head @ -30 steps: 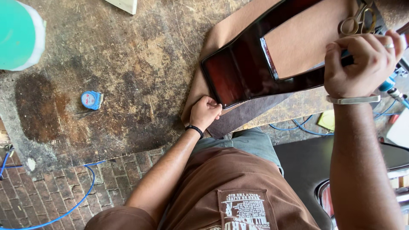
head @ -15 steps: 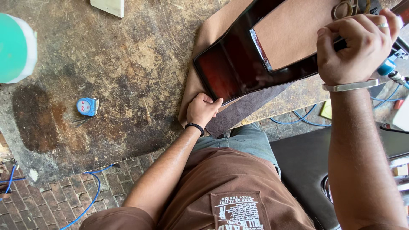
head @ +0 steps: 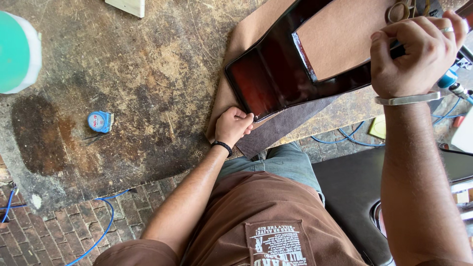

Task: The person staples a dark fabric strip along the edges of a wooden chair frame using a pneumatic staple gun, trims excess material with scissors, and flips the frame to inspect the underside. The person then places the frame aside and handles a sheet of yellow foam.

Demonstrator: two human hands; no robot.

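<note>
Two hands work one glossy dark panel [head: 276, 81]: left hand [head: 232, 126] clenched at its corner, right hand [head: 419, 51] grasping its upper edge.

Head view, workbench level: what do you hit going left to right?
Green-and-white container → blue tape measure → left hand on the tan leather sheet → dark glossy red-brown panel → right hand gripping a tool.

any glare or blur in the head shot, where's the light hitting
Head view: sharp overall, lit by soft daylight. A bright streak of glare runs along the glossy dark red panel; the left hand casts only a faint shadow; the right hand is close and cropped by the frame edge.
</note>
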